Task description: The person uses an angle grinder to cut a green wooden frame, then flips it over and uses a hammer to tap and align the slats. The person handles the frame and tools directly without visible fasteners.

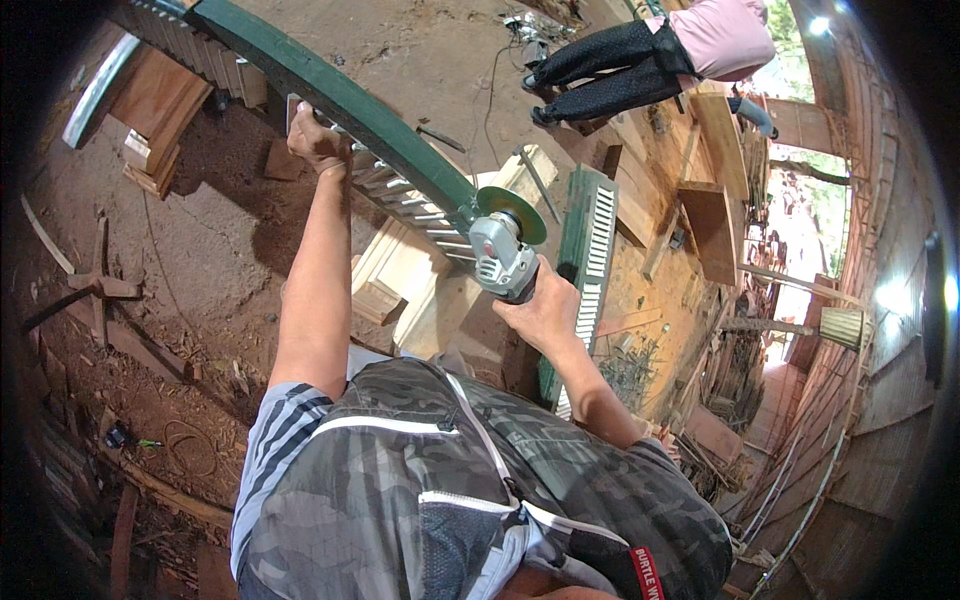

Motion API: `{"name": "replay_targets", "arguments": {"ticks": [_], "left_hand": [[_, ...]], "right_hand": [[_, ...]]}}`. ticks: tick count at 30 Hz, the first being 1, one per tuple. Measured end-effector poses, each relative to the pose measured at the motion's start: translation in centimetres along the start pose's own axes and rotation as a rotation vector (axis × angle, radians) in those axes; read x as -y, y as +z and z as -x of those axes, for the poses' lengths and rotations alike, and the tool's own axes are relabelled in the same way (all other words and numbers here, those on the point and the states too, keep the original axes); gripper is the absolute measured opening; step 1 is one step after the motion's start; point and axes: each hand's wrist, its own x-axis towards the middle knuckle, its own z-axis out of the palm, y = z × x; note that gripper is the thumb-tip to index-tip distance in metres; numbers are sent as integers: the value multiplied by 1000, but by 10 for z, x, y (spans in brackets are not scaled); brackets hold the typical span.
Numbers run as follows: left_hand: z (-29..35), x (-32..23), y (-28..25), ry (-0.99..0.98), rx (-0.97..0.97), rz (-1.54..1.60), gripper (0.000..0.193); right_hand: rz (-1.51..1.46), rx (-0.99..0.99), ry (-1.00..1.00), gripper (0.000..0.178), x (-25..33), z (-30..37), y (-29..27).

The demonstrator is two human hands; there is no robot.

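Grinder (497,262) in grey and black sits in the person's right hand (548,308), which is closed round the body's dark near end, the round green disc (520,212) facing up and away at the far end. The disc overlaps the near end of a long green rail (375,110) from this angle; I cannot tell if the 2 touch. The left hand (318,142) is farther up the same rail, against its left side, fingers bent; how tightly they are closed, and which part they have hold of, I cannot tell. Pale slats (410,200) run along beneath the rail, and light wooden blocks (395,265) lie below them, near the grinder. To the right of the tool, a 2nd green piece (583,235) carries a row of white slats. Past it are several brown boards (712,225), some leaning together. At the upper right, 1 other person in a pink top (722,38) and dark trousers (610,72) bends over, well apart from the grinder. Brown earth floor (215,235) spreads at the left, where a wooden cross-shaped piece (103,286) lies.
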Motion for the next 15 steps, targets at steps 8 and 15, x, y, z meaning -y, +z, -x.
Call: {"name": "replay_targets", "arguments": {"ticks": [8,15], "left_hand": [[2,-10,0,-132,13,8,47],[-3,8,-2,49,70,-65,48]], "right_hand": [[-12,44,-7,63,-4,-2,-5],[-94,-83,107,62,-26,8,-13]]}}
